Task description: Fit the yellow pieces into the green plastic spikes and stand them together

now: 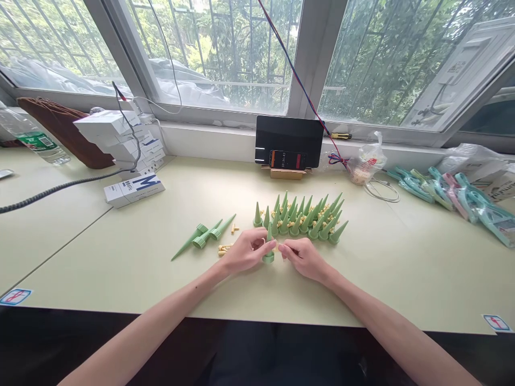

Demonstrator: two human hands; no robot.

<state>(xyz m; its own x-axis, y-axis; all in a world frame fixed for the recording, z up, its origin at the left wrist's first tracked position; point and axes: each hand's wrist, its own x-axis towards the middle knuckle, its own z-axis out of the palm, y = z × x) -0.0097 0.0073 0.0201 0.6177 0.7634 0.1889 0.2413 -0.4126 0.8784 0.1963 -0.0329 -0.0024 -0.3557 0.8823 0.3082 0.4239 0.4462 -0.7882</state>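
My left hand (246, 251) is closed around a green plant watering spike (268, 258), which stands point up with its ribbed cap at the bottom. At the spike's right side, my right hand (303, 258) pinches a small yellow valve (277, 247), mostly covered by the fingertips. Whether the valve is seated in the spike cannot be made out. Behind both hands, several green spikes (304, 225) stand in tight rows with yellow valves on them. Several loose spikes (207, 236) lie to the left. Loose yellow valves (223, 250) lie partly behind my left hand, and one single valve (234, 229) lies farther back.
At the back, a phone (286, 160) showing a timer leans on a black tablet (289, 134). White boxes (134, 190) and a plastic bottle (44, 146) are at left. A knotted plastic bag (367, 161), a white cable (382, 192) and wrapped coloured plastic items (458, 193) lie at right.
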